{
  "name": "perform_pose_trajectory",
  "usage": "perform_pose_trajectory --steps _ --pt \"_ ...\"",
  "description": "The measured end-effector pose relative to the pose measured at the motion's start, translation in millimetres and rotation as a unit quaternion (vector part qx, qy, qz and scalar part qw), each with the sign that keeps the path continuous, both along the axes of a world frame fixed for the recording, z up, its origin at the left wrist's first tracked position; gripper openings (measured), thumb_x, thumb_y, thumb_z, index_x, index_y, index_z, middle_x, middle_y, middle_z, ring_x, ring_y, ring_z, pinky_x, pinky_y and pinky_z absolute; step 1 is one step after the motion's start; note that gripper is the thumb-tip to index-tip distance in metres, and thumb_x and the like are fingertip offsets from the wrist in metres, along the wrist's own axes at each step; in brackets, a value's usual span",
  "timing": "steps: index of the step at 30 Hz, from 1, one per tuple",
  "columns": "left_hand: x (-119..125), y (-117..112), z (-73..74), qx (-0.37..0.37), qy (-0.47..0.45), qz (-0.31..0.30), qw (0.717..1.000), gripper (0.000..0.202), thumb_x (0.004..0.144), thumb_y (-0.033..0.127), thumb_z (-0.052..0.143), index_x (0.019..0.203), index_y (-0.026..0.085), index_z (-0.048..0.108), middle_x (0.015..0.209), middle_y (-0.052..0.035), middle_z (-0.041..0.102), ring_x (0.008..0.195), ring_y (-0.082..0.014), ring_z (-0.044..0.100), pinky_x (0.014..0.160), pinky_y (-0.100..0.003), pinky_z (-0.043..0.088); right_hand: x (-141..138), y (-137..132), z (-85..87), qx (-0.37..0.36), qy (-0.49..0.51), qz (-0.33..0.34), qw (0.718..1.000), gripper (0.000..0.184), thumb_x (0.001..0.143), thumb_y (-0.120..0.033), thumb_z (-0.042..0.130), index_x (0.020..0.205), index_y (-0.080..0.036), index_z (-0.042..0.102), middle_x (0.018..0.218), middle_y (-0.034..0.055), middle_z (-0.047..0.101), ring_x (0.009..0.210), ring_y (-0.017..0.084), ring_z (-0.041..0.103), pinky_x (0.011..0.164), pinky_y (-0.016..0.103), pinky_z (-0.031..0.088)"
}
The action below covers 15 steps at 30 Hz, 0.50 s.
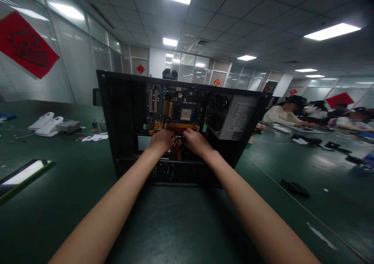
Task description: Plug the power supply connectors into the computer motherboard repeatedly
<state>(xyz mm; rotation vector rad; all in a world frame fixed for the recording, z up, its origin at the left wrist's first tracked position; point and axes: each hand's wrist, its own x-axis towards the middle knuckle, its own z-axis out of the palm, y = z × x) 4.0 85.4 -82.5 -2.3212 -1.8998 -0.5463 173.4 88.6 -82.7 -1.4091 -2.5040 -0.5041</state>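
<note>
Touching mobo (175, 110): L hand (161, 140), R hand (196, 141)

Left hand (161, 140): bare, back of hand in view.
Right hand (197, 141): bare, knuckles in view.
Left forearm (117, 205): bare, slender.
Right forearm (251, 211): bare, slender.

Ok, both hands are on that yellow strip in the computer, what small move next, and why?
Probably press evenly with both hands: the left hand and right hand sit toward opposite ends of the yellow strip on the circuit board, with red cables close below.
</note>
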Motion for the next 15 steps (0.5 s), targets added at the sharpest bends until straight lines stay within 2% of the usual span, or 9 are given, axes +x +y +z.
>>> perform_pose_trajectory --steps 8,15 --pt "0.4 5.4 -1.1 0.001 0.010 0.016 1.000 0.032 0.092 0.042 0.048 0.103 0.028 0.075 0.101 -0.0087 0.075 0.093 -0.0274 0.069 0.075 -0.033 0.049 9.2 1.9 -9.0 0.000 0.057 0.037 0.998 0.021 0.088 -0.005 0.048 0.103 -0.012 0.061 0.110 0.0115 0.061 0.101 0.021 0.060 0.080 0.026 0.043" --pt "-1.0 6.1 -0.7 0.013 0.017 0.004 1.000 0.032 0.093 0.043 0.049 0.102 0.027 0.076 0.101 -0.0080 0.075 0.094 -0.0274 0.068 0.075 -0.033 0.048 11.7 7.8 -10.8 0.002 0.075 0.015 0.997 0.025 0.096 -0.013 0.041 0.102 -0.012 0.065 0.106 0.0124 0.066 0.097 0.020 0.062 0.080 0.026 0.044"
